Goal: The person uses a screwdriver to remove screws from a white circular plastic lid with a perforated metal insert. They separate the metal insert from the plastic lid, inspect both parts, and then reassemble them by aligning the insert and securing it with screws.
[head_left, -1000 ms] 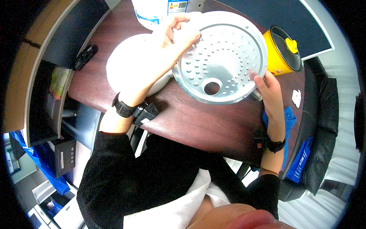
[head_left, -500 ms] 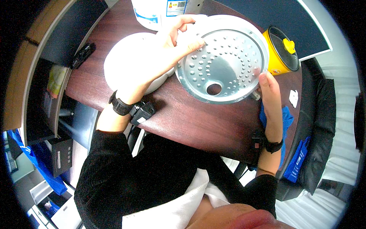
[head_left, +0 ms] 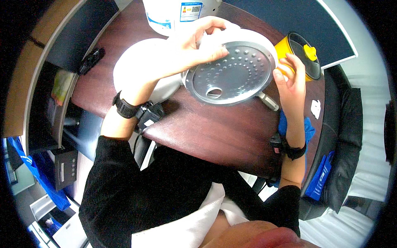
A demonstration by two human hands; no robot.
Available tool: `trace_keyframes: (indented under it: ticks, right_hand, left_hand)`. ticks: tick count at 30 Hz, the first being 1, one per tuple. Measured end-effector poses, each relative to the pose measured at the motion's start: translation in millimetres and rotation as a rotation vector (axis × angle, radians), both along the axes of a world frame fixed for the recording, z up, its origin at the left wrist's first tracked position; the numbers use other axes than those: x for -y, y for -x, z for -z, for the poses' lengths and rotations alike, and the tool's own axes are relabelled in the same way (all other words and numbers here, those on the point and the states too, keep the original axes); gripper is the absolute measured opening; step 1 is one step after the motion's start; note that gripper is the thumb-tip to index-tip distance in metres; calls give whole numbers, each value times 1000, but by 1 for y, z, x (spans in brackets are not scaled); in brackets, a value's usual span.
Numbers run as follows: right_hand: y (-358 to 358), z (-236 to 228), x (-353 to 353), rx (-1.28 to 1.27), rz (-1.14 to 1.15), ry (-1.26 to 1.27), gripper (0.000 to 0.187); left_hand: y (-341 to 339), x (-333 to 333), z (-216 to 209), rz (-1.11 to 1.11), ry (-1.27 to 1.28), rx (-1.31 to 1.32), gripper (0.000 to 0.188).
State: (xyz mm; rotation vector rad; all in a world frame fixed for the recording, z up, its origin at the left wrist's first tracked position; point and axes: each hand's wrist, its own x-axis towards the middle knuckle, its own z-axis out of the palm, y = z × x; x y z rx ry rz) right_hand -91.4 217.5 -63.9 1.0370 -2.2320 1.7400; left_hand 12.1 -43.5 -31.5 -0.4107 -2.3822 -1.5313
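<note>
A round lid with a white rim and a silver dimpled metal underside (head_left: 231,74) is tilted above the table, with a round hole near its lower edge. My left hand (head_left: 202,43) grips its upper left rim, thumb on the metal face and fingers over the white edge. At the right rim is my right hand (head_left: 291,76), its thumb tip close to the edge and its fingers apart from the thumb; whether it touches the rim is unclear. A light grey stubby piece (head_left: 269,102) sticks out below the lid. Partly behind my left forearm sits a rounded white object (head_left: 134,62).
A white appliance with a label (head_left: 161,16) stands at the far edge of the brown table (head_left: 206,132). Right of the lid is a yellow canister (head_left: 310,62) with a dark top. A blue cloth (head_left: 308,128) and a white scrap (head_left: 315,108) lie at the right.
The lid has tipped, so its metal face looks narrower, and it has shifted slightly left. My right hand has moved up along the rim, its fingers now spread from the thumb.
</note>
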Motion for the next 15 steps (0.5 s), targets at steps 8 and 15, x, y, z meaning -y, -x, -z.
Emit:
trace_keyframes:
  ticks: [8, 15]
  right_hand:
    - [-9, -24, 12, -552, 73, -185, 30]
    - [-6, -24, 9, -626, 86, -99, 20]
  left_hand:
    - [25, -7, -22, 147, 198, -107, 53]
    - [36, -24, -32, 222, 234, -100, 50]
